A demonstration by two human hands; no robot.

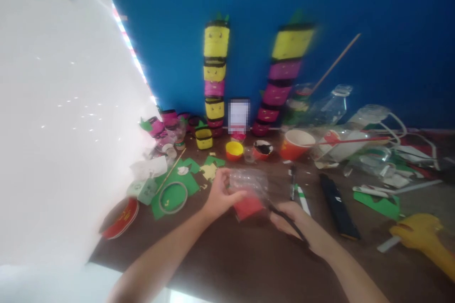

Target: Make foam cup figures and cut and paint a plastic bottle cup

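Observation:
My left hand [221, 195] is closed on a clear plastic bottle piece [250, 180] with a red lower part [249, 207], thumb across its near side. In my right hand [295, 221] is a black-handled tool that looks like scissors [287, 218]. Its front end meets the right side of the plastic piece, but blur hides the blades. Just beyond the hands stand a yellow-and-orange cup [234, 150] and a small bowl with black contents [262, 148]. A black pen [292, 183] and a white-and-green marker [303, 200] lie beyond my right hand.
Stacked yellow and pink face pots [214, 71] rise against the blue wall [170, 23]. Green sheets with a tape roll [173, 197] lie left. A paper cup [296, 147], plastic bottles [330, 106], a black pouch [337, 206] and a yellow glue gun [419, 232] occupy the right.

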